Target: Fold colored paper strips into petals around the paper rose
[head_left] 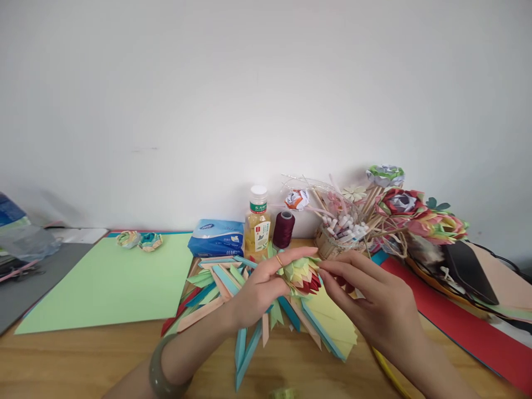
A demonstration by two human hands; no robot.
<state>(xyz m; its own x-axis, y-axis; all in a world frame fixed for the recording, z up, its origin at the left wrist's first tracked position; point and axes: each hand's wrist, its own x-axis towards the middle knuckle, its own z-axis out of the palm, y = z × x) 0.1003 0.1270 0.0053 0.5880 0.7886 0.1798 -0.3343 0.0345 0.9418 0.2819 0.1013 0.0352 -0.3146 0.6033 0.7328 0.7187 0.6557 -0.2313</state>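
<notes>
A folded paper flower (302, 272) with pale green, cream and red petals is held up over the table. My left hand (266, 285) wraps fingers and thumb around its left side; a ring and a green bangle show on that arm. At the flower's right edge, my right hand (369, 288) pinches a petal between thumb and fingertips. Below both hands lies a pile of folded paper strips (245, 338) in blue, peach, green and red. Yellow paper sheets (332, 313) rest under the right side of the pile.
Green paper (120, 282) covers the left, with two small paper flowers (149, 241) on it. Behind the pile stand a blue tissue pack (216, 238), a bottle (257, 221) and a maroon thread spool (284, 229). A basket (328, 244) of paper flowers and red paper (453, 327) occupy the right.
</notes>
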